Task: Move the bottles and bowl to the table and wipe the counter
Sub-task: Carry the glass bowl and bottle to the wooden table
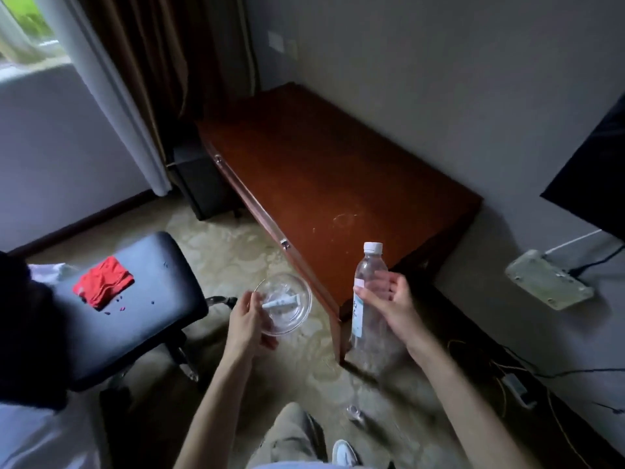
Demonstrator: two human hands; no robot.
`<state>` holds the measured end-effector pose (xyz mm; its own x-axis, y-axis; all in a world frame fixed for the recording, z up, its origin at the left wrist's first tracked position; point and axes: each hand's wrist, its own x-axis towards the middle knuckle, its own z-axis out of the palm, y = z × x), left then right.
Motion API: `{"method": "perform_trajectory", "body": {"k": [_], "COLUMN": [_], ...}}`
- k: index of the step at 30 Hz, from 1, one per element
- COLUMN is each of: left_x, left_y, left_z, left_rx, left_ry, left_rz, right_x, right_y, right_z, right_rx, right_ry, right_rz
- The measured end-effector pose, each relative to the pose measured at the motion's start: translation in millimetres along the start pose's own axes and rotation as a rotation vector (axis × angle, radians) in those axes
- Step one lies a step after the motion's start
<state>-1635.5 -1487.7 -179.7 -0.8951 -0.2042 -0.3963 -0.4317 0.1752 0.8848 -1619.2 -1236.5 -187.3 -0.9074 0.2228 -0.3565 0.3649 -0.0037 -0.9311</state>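
From my feed, left hand (pixel 248 321) pinched the glass bowl (pixel 285 304) by its rim, right hand (pixel 389 304) wrapped around the clear bottle (pixel 367 289), both near the counter (pixel 338 177).

— Walls (pixel 422 62): plain grey, dim. Window (pixel 23 25) at upper left, daylit, flanked by white curtain (pixel 111 96) and brown drape (pixel 152 55).

— Floor?

— Pale patterned carpet (pixel 230 245). Cables (pixel 507 363) along right wall base.

— Furniture?

— Black padded stool (pixel 142 299) at left, carrying red cloth (pixel 103 286) near its far left edge. Dark screen (pixel 595 177) at right edge.
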Motion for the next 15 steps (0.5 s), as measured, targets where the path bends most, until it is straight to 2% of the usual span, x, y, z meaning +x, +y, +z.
{"method": "perform_trajectory", "body": {"k": [3, 10, 15], "left_x": [78.5, 261.9, 348.8], "left_y": [27.2, 62.5, 99.2], "left_z": [21.4, 98.3, 153.2], "left_rx": [0.043, 0.302, 0.502], "left_ry": [-0.094, -0.449, -0.675], "left_rz": [0.029, -0.001, 0.035], "right_x": [50.1, 148.8, 199.5], "right_y": [-1.1, -7.7, -36.5], "right_z": [5.5, 21.5, 38.2], "right_rx": [0.006, 0.101, 0.116], "right_ry": [0.112, 0.460, 0.646], "right_rz": [0.027, 0.106, 0.123]}}
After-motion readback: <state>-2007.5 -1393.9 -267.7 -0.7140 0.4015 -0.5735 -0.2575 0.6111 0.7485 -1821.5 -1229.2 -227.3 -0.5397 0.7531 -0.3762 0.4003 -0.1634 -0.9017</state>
